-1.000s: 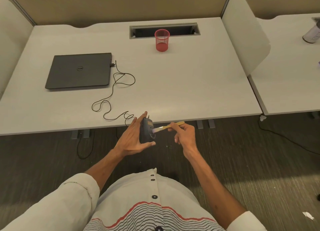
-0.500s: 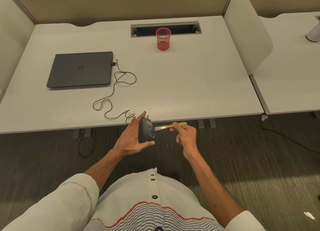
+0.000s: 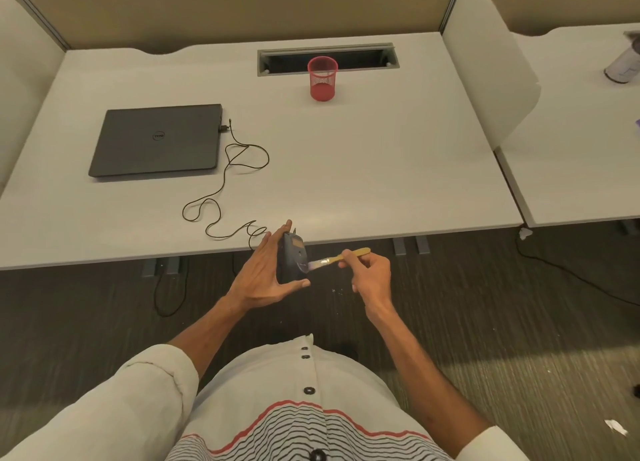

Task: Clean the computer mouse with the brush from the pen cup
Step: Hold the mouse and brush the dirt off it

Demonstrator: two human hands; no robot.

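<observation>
Head view: left hand (image 3: 265, 273) grips the dark computer mouse (image 3: 292, 258) on edge, thumb under it and fingers flat along its back, just past the desk (image 3: 363, 169) front edge. Right hand (image 3: 370, 273) pinches the yellow-handled brush (image 3: 337, 258), bristles touching the mouse (underside facing right). Red mesh pen cup (image 3: 322, 78) stands far back on the desk; the cable (image 3: 225, 183) trails to the closed laptop (image 3: 157, 140).

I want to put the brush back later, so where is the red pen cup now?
In the head view, the red pen cup stands upright at the far middle of the desk, just in front of the cable slot, right of the closed laptop.
</observation>
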